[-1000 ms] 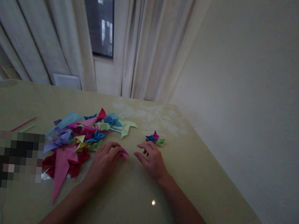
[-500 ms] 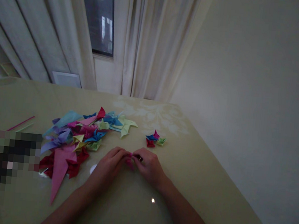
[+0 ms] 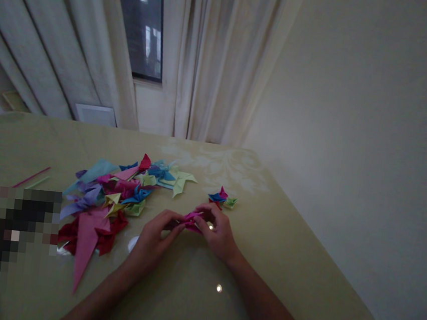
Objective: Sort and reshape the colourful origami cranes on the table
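A small piece of folded magenta paper is pinched between my two hands, just above the table. My left hand has its thumb and fingers closed on the paper's left end. Closed on its right side is my right hand, fingers over the top and thumb in front. Parts of the paper are hidden by the fingers. Just beyond my right hand lie small folded paper pieces in magenta, blue, red and green. To the left spreads a pile of colourful origami paper shapes, with a long pink pointed one nearest me.
A small white round object sits partly behind my left wrist. Thin pink and green sticks lie at the far left, above a pixelated patch. The yellowish table meets a wall on the right; curtains hang behind it.
The magenta paper has turned and shows more of its folds between my hands. My right-hand fingers have moved up and over it, now partly covering the red piece behind.
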The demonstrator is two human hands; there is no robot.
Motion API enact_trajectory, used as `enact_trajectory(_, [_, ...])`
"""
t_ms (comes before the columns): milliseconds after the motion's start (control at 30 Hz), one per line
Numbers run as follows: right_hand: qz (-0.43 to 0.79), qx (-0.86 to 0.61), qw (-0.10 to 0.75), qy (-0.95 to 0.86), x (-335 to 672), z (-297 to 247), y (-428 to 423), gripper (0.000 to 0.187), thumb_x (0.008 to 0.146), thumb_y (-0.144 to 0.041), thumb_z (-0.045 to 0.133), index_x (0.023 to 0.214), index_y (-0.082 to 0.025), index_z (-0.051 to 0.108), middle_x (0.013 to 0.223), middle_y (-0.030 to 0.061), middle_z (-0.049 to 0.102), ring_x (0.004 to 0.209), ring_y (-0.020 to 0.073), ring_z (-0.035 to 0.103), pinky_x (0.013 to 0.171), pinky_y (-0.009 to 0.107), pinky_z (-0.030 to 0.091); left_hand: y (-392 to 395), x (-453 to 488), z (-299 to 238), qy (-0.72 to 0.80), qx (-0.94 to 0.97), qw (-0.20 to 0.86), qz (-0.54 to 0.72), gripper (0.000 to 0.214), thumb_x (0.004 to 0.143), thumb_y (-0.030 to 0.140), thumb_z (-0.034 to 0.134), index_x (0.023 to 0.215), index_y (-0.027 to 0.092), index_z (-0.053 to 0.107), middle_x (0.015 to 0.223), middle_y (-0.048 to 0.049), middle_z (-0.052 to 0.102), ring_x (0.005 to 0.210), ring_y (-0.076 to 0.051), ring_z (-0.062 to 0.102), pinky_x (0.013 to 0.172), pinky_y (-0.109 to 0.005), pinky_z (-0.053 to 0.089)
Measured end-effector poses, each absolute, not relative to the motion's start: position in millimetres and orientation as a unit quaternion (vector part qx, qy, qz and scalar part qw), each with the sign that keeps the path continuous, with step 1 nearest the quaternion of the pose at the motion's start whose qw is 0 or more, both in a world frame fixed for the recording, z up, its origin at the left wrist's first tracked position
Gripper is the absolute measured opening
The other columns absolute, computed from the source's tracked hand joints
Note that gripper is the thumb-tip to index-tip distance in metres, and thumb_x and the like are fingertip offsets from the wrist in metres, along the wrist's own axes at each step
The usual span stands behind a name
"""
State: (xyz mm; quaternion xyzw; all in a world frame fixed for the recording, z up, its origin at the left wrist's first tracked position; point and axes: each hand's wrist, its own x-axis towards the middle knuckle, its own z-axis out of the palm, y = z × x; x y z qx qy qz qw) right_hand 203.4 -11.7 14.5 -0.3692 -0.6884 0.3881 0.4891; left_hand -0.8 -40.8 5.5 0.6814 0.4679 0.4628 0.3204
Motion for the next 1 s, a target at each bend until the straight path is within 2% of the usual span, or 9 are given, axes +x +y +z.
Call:
enact_trajectory(67, [0.421,-0.362,0.492,-0.671,204.4,13.0,-10.8,0.03,0.097,-0.038,0.072,0.121,-0.021,0.065,0.111,0.0087,0.076,0.098,0.0211,0.077,0.088,0.035,0.062,-41.2,-0.3,7.4,0.473,0.664,0.339,0.469,0.022,0.097,0.042,0.064,0.102,0.022,0.073,0.099,-0.0062,0.076,0.091,-0.022,0.075,0.082,-0.035,0.063])
enact_trajectory(167, [0.45,-0.348,0.486,-0.664,205.3,12.1,-10.4,0.036,0.096,-0.041,0.075,0.124,-0.021,0.064,0.113,0.0095,0.076,0.1,0.0222,0.077,0.091,0.038,0.062,-41.2,-0.1,8.2,0.482,0.642,0.363,0.473,0.024,0.096,0.044,0.065,0.102,0.022,0.072,0.098,-0.0058,0.077,0.09,-0.022,0.076,0.081,-0.034,0.063])
enact_trajectory(333, [0.45,-0.31,0.468,-0.695,204.9,13.4,-11.8,0.056,0.086,-0.039,0.087,0.133,-0.023,0.062,0.122,0.0107,0.075,0.109,0.0251,0.075,0.098,0.042,0.06,-40.8,1.7,2.9,0.471,0.61,0.431,0.469,0.028,0.095,0.047,0.066,0.107,0.021,0.066,0.102,-0.0065,0.077,0.092,-0.023,0.077,0.081,-0.035,0.062])
enact_trajectory(433, [0.416,-0.322,0.464,-0.713,204.6,13.7,-11.7,0.048,0.088,-0.035,0.084,0.13,-0.022,0.065,0.115,0.0092,0.077,0.101,0.0234,0.077,0.095,0.042,0.061,-40.6,3.2,1.2,0.45,0.602,0.47,0.463,0.039,0.094,0.046,0.069,0.123,0.022,0.061,0.109,-0.0074,0.075,0.095,-0.024,0.077,0.081,-0.037,0.063])
enact_trajectory(533, [0.412,-0.317,0.462,-0.719,205.2,13.0,-11.3,0.044,0.09,-0.033,0.081,0.129,-0.022,0.067,0.111,0.0085,0.078,0.097,0.0224,0.077,0.093,0.041,0.062,-40.4,3.3,2.6,0.441,0.614,0.47,0.456,0.047,0.093,0.045,0.07,0.132,0.023,0.058,0.103,-0.0051,0.074,0.093,-0.022,0.075,0.081,-0.037,0.062])
enact_trajectory(600, [0.421,-0.312,0.464,-0.715,205.6,12.5,-11.6,0.043,0.091,-0.032,0.08,0.131,-0.022,0.067,0.113,0.0088,0.077,0.098,0.0221,0.077,0.092,0.04,0.062,-40.3,2.6,3.9,0.439,0.62,0.463,0.457,0.045,0.091,0.043,0.071,0.13,0.023,0.061,0.095,-0.0029,0.074,0.089,-0.021,0.074,0.08,-0.035,0.061])
enact_trajectory(700, [0.441,-0.302,0.47,-0.703,206.1,12.5,-12.8,0.045,0.09,-0.031,0.081,0.132,-0.023,0.067,0.115,0.0084,0.074,0.097,0.0212,0.077,0.091,0.038,0.063,-40.2,1.8,4.7,0.436,0.617,0.469,0.458,0.036,0.089,0.042,0.074,0.117,0.022,0.067,0.091,-0.0022,0.074,0.084,-0.02,0.073,0.077,-0.033,0.06])
enact_trajectory(800, [0.452,-0.285,0.477,-0.697,206.4,13.3,-14.2,0.049,0.089,-0.03,0.082,0.134,-0.025,0.065,0.118,0.0083,0.071,0.099,0.0206,0.076,0.092,0.037,0.063,-39.7,2.0,4.1,0.436,0.612,0.477,0.455,0.028,0.088,0.042,0.075,0.106,0.021,0.069,0.093,-0.0036,0.074,0.086,-0.021,0.073,0.078,-0.033,0.059])
enact_trajectory(1000, [0.447,-0.282,0.482,-0.699,207.0,15.1,-15.8,0.05,0.089,-0.033,0.082,0.135,-0.026,0.065,0.122,0.0087,0.067,0.1,0.021,0.075,0.092,0.036,0.062,-38.8,1.5,1.4,0.437,0.605,0.456,0.485,0.027,0.081,0.037,0.083,0.099,0.022,0.07,0.107,-0.0049,0.071,0.089,-0.02,0.072,0.079,-0.033,0.06])
